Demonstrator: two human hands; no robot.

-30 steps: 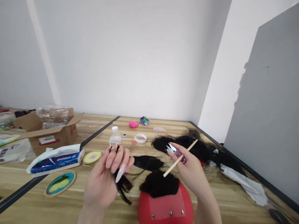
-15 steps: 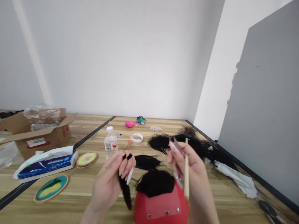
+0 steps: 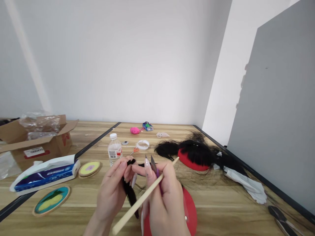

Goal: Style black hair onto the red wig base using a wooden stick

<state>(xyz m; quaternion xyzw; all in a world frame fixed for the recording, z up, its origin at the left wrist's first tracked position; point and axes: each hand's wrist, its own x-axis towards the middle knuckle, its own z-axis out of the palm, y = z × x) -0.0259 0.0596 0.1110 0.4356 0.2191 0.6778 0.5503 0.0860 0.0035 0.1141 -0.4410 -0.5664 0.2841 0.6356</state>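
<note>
My left hand (image 3: 112, 190) is closed around a lock of black hair (image 3: 128, 193), its cut-looking end showing above the fingers and its length hanging below. Close beside it, my right hand (image 3: 163, 200) grips small purple-handled scissors (image 3: 154, 164), blades pointing up and away. A pale wooden stick (image 3: 137, 203) is also held in that hand, slanting across the palm. The right fingertips reach the hair near the left fingers. Below the hands, a red rounded form (image 3: 190, 209) with pins is mostly hidden by my right hand and wrist.
A second red form (image 3: 190, 161) covered with black hair (image 3: 197, 150) lies farther right. White tissue (image 3: 246, 185) and a black-handled tool (image 3: 278, 214) lie beyond. On the left are a water bottle (image 3: 114, 149), tissue pack (image 3: 46, 177), embroidery hoops (image 3: 51, 200) and cardboard box (image 3: 46, 147).
My right hand has moved left to the lock of hair, and the stick has swung from upright to slanting. My left hand stays on the hair. The view has shifted slightly.
</note>
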